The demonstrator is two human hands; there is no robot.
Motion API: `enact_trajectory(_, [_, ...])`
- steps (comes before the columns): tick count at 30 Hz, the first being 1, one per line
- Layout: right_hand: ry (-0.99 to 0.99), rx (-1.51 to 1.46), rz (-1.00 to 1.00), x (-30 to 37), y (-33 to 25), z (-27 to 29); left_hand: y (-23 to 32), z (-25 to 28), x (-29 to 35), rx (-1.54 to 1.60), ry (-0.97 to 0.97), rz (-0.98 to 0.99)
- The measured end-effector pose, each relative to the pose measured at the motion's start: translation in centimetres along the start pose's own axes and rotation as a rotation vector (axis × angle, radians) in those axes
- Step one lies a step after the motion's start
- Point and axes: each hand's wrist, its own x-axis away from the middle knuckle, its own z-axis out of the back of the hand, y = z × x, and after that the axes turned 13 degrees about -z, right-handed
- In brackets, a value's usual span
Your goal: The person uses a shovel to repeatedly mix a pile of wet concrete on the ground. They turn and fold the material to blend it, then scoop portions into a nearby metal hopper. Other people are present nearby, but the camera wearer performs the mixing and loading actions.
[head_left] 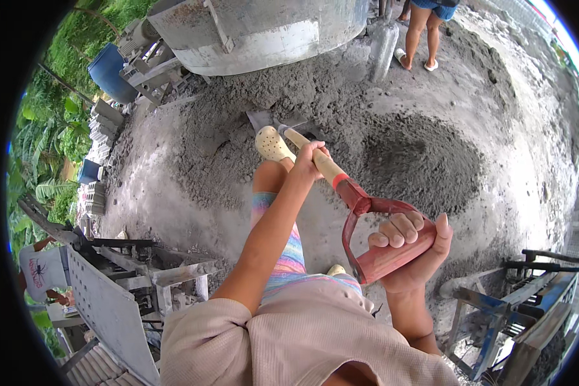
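Nearest, right hand (410, 248) clenched round the red D-grip of the shovel (341, 183); left hand (310, 157) wrapped on the wooden shaft just beyond it. Blade's sunk in the grey mix pile (424, 161), foot in a cream clog (273, 145) beside it. Stiff tool, prob heavy w/ a wet load; hold grip + mid-shaft. Metal frames (495, 315) flank the shovel near side; mixer drum (264, 32) and another person's legs (421, 32) beyond the pile.
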Motion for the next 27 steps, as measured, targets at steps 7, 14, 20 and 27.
enact_trajectory(7, [-0.228, 0.273, 0.093, -5.1, 2.3, -1.7, 3.6, 0.2, -4.0, -0.027, -0.09, -0.008])
enact_trajectory(14, [-0.147, 0.146, -0.049, -5.4, 3.9, -2.1, 5.6, 1.8, -1.2, 0.044, -0.139, -0.099])
enact_trajectory(20, [0.134, 0.103, -0.012, -1.6, 4.2, 1.9, 0.4, 3.5, -0.6, 0.044, -0.103, -0.056])
enact_trajectory(27, [-0.072, 0.38, 0.213, -5.9, 0.7, 2.7, -0.4, -0.9, -5.4, 0.036, -0.102, -0.054])
